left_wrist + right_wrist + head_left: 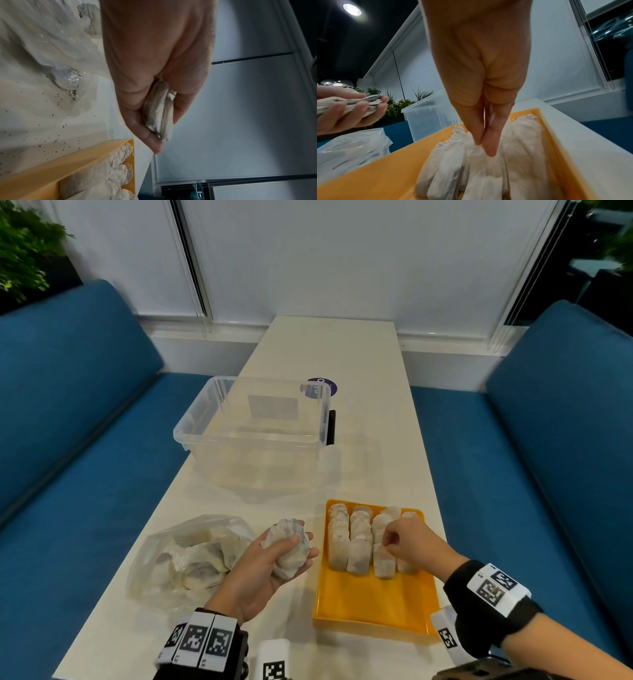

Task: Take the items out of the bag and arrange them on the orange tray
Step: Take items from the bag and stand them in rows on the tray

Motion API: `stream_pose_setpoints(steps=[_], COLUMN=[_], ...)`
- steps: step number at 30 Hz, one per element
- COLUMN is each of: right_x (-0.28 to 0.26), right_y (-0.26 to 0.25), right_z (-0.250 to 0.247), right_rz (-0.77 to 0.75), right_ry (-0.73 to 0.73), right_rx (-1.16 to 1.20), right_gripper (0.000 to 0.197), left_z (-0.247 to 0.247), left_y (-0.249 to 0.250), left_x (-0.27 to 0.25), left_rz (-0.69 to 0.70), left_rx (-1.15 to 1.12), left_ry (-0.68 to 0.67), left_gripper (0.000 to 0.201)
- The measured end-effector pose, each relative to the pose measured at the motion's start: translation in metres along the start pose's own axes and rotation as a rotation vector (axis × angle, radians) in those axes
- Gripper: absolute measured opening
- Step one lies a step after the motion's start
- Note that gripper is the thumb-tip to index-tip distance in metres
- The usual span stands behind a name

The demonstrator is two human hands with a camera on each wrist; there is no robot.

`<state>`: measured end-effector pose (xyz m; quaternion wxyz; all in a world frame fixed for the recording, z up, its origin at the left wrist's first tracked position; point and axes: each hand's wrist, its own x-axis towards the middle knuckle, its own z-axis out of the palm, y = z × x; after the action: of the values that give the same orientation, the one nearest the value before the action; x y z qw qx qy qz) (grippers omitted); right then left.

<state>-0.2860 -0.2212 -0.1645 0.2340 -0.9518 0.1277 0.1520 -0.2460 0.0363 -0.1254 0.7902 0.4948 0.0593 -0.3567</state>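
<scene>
My left hand (pixel 298 551) hovers palm-up between the bag and the tray and grips a small bundle of white paper sachets (pixel 289 529). The left wrist view shows the sachets (pixel 159 111) edge-on between thumb and fingers. My right hand (pixel 387 542) is over the orange tray (pixel 373 601), where its thumb and forefinger pinch the crumpled top of a sachet (pixel 477 152) in the third row. Several sachets (pixel 356 542) lie in neat rows across the tray's far half. The clear plastic bag (pixel 181 556) lies at the left, with more sachets inside.
An empty clear plastic bin (pixel 253 433) stands on the white table (pixel 342 354) behind the bag and tray. Dark crumbs speckle the tabletop (pixel 42 128) near the bag. Blue sofas (pixel 68 440) flank the narrow table. The tray's near half is bare orange.
</scene>
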Motion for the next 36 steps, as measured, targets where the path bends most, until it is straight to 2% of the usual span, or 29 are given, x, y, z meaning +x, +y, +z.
stream_pose_setpoints(steps=[5,9,12,16,18,24,29,32,36], right_x=[-0.011,-0.030,-0.043,-0.044,-0.041,-0.041,-0.045,-0.049,-0.054], right_y=[-0.015,-0.051,-0.080,-0.099,-0.103,-0.104,-0.100,-0.096,-0.088], right_z=[-0.015,-0.029,-0.034,-0.034,-0.033,-0.038,-0.046,-0.050,-0.057], right_rz=[-0.013,-0.158,-0.255,-0.291,-0.300,-0.328,-0.312,-0.303,-0.290], right_ry=[0.082,0.162,0.139,0.079,0.063,0.091,0.104,0.124,0.173], right_rx=[0.011,0.157,0.338,0.497,0.495,0.452,0.411,0.385,0.317], right_gripper=[0.016,0.015,0.016,0.027,0.026,0.006,0.008,0.011,0.015], left_z=[0.003,0.009,0.013,0.015,0.015,0.014,0.014,0.015,0.012], left_y=[0.001,0.002,0.001,0.001,0.001,-0.001,-0.001,-0.002,-0.003], left_x=[-0.001,-0.002,-0.002,-0.002,-0.001,0.002,0.001,0.002,0.005], left_rz=[0.013,0.033,0.050,0.071,0.081,0.100,0.081,0.037,-0.039], left_rx=[0.025,0.069,0.133,0.232,0.268,0.321,0.327,0.253,0.137], left_ry=[-0.040,-0.089,-0.114,-0.129,-0.139,-0.129,-0.127,-0.092,-0.041], left_gripper=[0.025,0.023,0.025,0.033,0.033,0.024,0.032,0.018,0.015])
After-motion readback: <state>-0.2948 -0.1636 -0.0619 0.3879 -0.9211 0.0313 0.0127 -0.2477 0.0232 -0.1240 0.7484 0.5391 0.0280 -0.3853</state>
